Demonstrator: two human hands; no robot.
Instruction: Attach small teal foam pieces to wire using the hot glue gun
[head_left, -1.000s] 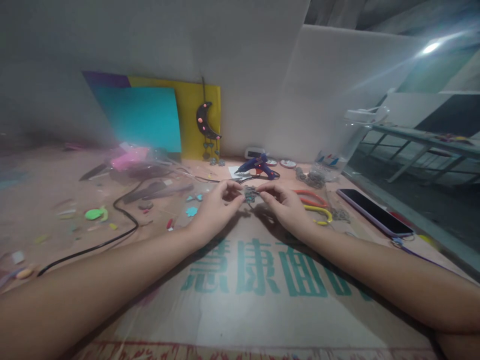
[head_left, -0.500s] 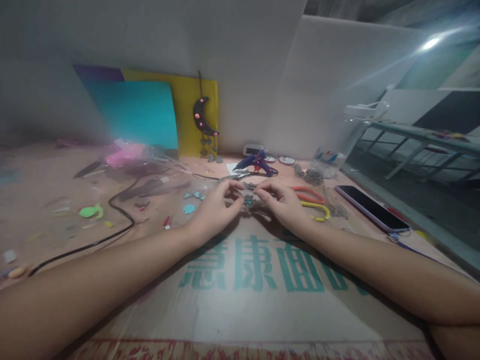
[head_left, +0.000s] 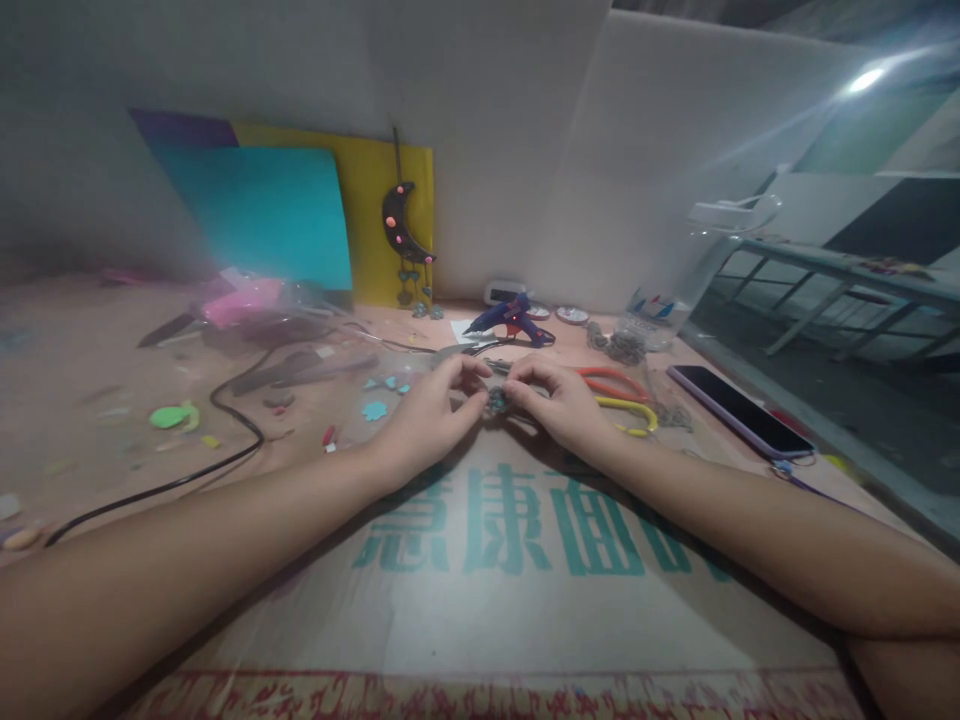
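Note:
Between my two hands is a small blue-grey, flower-like piece [head_left: 496, 400]. My left hand [head_left: 442, 408] pinches its left side with thumb and fingertips. From the right, my right hand [head_left: 561, 400] closes thumb and fingers on the same piece, partly covering it. Just beyond the fingers lies a metal tool whose tip is mostly hidden. An orange handle [head_left: 615, 384] and a yellow handle [head_left: 634, 412] show beside my right hand. To the left of my left hand, a light-blue flower cutout [head_left: 374, 411] rests on the table.
A blue glue gun [head_left: 510, 318] stands behind my hands. A black cable [head_left: 251, 440] curves across the left side. At right lies a phone [head_left: 739, 410]. A dark crescent ornament [head_left: 397, 225] hangs before a yellow board [head_left: 360, 190]. Pink plastic-wrapped material [head_left: 244, 300] lies at back left.
My right fingertips have closed in on the flower-like piece, and less of it shows. My left hand keeps nearly the same pose. The whole view has shifted slightly.

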